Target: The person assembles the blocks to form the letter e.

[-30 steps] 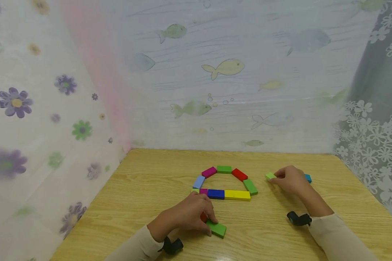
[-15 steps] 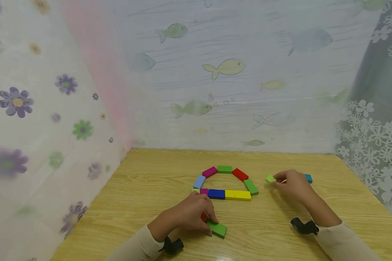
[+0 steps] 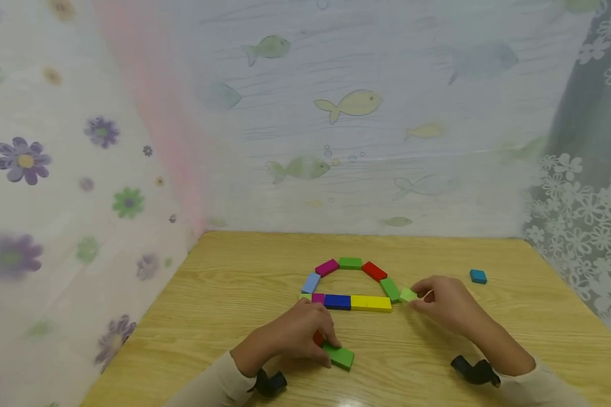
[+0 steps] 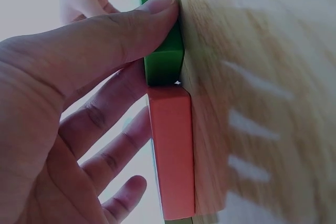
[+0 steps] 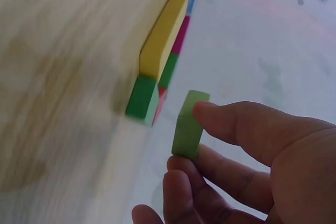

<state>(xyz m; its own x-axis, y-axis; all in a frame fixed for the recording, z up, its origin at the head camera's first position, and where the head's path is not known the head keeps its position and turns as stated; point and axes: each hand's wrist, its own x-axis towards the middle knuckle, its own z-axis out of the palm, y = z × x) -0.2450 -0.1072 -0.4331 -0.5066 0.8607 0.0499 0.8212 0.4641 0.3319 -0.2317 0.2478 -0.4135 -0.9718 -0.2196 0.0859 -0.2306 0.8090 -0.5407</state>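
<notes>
My right hand [image 3: 450, 302] pinches a small light green block [image 3: 407, 294] between thumb and fingers, just right of the green block [image 3: 390, 290] that ends an arch of blocks. In the right wrist view, the thumb lies against one side of that light green block [image 5: 189, 124]. Near the front, my left hand [image 3: 297, 333] grips a longer green block [image 3: 340, 357]. The left wrist view shows the thumb on this green block [image 4: 165, 59], whose end meets a red block [image 4: 173, 156]; in the head view that red block is mostly hidden under the hand.
Along the arch's base run a yellow block [image 3: 370, 303], a dark blue block [image 3: 338, 302] and a magenta block [image 3: 318, 299]. A red block [image 3: 374, 271] and a light blue block [image 3: 311, 282] belong to its curve. A blue block [image 3: 478, 276] lies alone at right.
My right hand has carried the light green block left and nearer, up beside the arch's right end. The lone blue block has come fully into sight. My left hand stays put.
</notes>
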